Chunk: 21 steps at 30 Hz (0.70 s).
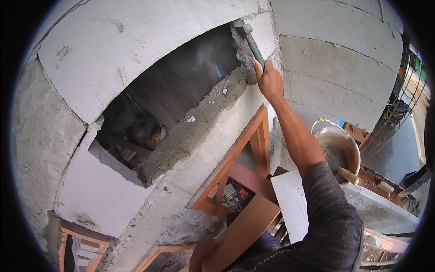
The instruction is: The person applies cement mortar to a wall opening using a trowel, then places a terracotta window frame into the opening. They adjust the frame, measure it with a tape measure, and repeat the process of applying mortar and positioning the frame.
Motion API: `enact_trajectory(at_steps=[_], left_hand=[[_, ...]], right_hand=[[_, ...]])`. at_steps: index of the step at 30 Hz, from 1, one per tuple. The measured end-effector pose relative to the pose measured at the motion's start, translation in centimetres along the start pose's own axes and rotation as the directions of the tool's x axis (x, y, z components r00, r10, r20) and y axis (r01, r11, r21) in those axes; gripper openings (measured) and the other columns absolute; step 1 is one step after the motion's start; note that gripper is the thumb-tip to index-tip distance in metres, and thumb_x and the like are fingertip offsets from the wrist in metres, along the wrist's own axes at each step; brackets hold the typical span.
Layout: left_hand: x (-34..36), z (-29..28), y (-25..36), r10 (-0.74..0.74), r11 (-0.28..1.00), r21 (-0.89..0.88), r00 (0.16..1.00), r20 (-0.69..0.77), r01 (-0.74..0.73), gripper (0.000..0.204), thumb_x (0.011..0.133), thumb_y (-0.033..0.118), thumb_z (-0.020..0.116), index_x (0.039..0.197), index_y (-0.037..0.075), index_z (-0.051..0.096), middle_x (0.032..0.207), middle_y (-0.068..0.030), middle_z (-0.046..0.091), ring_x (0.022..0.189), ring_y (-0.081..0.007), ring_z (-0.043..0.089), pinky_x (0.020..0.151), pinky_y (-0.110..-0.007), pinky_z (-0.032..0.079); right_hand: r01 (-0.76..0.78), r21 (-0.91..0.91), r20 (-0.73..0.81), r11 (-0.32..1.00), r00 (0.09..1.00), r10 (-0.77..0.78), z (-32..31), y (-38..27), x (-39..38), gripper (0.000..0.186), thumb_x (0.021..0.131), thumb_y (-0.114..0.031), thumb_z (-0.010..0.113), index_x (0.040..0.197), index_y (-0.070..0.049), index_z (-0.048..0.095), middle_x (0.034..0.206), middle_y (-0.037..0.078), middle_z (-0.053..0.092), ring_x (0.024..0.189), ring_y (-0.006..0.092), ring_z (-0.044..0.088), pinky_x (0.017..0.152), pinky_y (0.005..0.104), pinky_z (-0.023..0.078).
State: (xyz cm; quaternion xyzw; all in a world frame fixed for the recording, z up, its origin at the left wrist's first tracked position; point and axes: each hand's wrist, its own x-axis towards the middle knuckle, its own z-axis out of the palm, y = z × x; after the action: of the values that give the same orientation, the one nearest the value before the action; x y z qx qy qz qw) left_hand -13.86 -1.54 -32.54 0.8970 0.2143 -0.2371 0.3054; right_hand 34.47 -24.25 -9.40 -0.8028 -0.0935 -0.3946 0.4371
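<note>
Pale block wall (149, 41) (rough ledge (199, 120)); right hand (271, 84) grips a hammer (254, 47).

soft even daylight on pale wall (149, 45); opening (181, 77) dim, hazy inside. strip (419, 136) far right brightest, washed out. shadows soft. near sleeve (333, 208) dark. fisheye bends straight edges; corners black, rim tinged bluish.
</note>
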Motion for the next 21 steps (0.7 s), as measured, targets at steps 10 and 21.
enact_trajectory(at_steps=[10, 21], left_hand=[[-0.3, -0.2, 0.4, 0.066, 0.997, 0.039, 0.997, -0.046, -0.064, 0.051, 0.086, 0.052, 0.052, 0.088, 0.003, 0.068, 0.084, -0.0222, 0.066, 0.082, -0.0375, 0.064, 0.074, -0.044, 0.049], [-0.3, 0.1, 0.2, 0.044, 0.999, 0.019, 0.996, -0.071, -0.043, 0.053, 0.084, 0.054, 0.054, 0.09, 0.003, 0.068, 0.085, -0.0214, 0.066, 0.085, -0.0372, 0.064, 0.076, -0.043, 0.048]], right_hand=[[0.014, 0.019, -0.021, 1.0, 1.0, -0.014, -1.2, 0.7, 1.7, 0.052, 0.093, -0.051, 0.045, 0.09, 0.001, 0.05, 0.07, 0.027, 0.061, 0.068, 0.0444, 0.061, 0.061, 0.051, 0.047], [0.096, 0.132, -0.086, 0.987, 0.993, -0.085, -1.0, -0.3, 0.2, 0.047, 0.092, -0.046, 0.051, 0.086, 0.001, 0.05, 0.063, 0.022, 0.061, 0.062, 0.0411, 0.061, 0.056, 0.0491, 0.046]])
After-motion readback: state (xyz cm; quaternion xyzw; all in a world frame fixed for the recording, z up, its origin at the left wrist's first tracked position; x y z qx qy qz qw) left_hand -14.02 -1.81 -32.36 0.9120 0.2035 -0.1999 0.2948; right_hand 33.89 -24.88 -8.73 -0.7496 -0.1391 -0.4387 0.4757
